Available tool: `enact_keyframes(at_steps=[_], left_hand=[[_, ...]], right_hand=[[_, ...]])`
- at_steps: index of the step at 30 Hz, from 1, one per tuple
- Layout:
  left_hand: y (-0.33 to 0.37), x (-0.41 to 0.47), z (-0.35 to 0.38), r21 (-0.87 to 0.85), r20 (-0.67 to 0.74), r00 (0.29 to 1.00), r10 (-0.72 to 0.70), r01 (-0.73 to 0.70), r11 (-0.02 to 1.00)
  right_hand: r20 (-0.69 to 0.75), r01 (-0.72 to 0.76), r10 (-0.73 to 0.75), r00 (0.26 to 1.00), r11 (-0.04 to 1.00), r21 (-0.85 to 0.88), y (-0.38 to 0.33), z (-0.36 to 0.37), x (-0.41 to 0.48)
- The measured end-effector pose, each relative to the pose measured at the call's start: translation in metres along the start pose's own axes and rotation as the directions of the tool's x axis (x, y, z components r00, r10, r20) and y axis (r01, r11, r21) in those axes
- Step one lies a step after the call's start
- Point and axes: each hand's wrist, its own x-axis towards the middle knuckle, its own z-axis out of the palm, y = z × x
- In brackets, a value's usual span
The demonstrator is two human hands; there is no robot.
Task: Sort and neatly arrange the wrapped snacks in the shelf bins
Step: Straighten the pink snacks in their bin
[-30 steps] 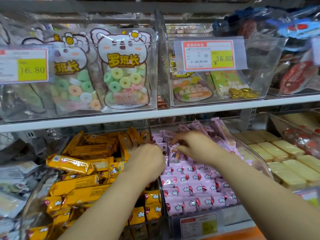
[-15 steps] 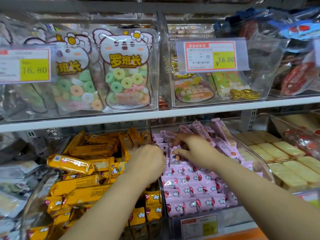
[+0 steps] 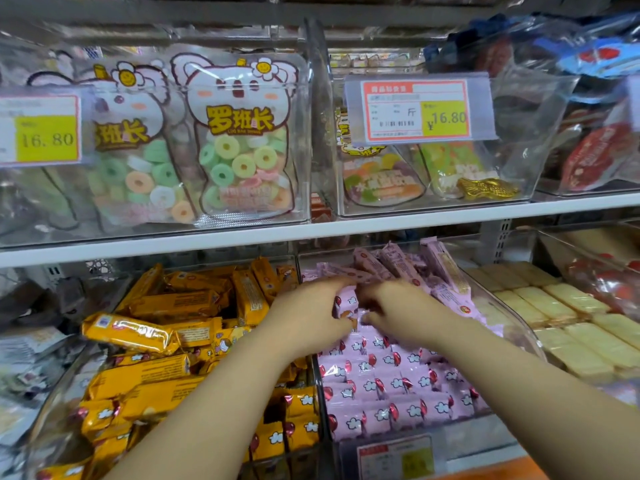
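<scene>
A: What takes up most of the view?

B: A white two-tier metal store shelf (image 3: pixel 311 233) lined with clear plastic bins. On the upper tier a clear bin holds bear-shaped pouches of ring-shaped gummy candy (image 3: pixel 239 140), and the clear bin beside it carries an orange-and-yellow price tag (image 3: pixel 417 110) reading 16.80.

A: And the lower tier?

B: Three groups side by side. To the left is a clear bin piled loosely with orange-yellow foil-wrapped snack bars (image 3: pixel 149 341), lying at mixed angles. In the middle is a clear plastic bin (image 3: pixel 512 327) of pink wrapped snack bars (image 3: pixel 388 382); those near the front lie in tidy rows, while those at the back stand tilted and jumbled. To the right are rows of pale yellow wrapped wafer blocks (image 3: pixel 554 306).

A: Where are the hands?

B: Both reach into the pink bin, over its middle. The left hand (image 3: pixel 308 317) crosses above the divider from the orange side; the right hand (image 3: pixel 398 313) comes in from the right. They are close together, nearly touching.

A: Holding anything?

B: Between them sits a single pink wrapped bar (image 3: pixel 344 304), upright, with fingers of both hands curled against it. The left hand looks closed around its side. The right hand is blurred, so I cannot tell whether it grips that bar or only presses on it.
</scene>
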Motion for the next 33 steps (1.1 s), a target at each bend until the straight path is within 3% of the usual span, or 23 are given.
enact_keyframes(at_steps=[5, 14, 25, 33], left_hand=[[-0.002, 0.002, 0.003, 0.084, -0.091, 0.996, 0.024, -0.016, 0.996], [0.004, 0.002, 0.006, 0.175, -0.161, 0.986, 0.036, -0.008, 0.985], [0.012, 0.018, 0.001, 0.220, 0.048, 0.998, -0.029, 0.018, 0.975], [0.013, 0.015, 0.001, 0.232, 0.110, 0.994, 0.004, -0.030, 0.972]], right_hand=[[-0.010, -0.036, 0.035, 0.999, 0.990, -0.135, 0.002, 0.007, 0.008], [-0.098, -0.023, 0.009, 0.995, 0.989, -0.145, 0.004, 0.004, -0.003], [-0.098, -0.029, 0.023, 0.995, 0.998, -0.053, 0.006, 0.000, -0.005], [-0.043, -0.043, 0.044, 0.998, 0.999, 0.023, 0.003, 0.001, -0.007]])
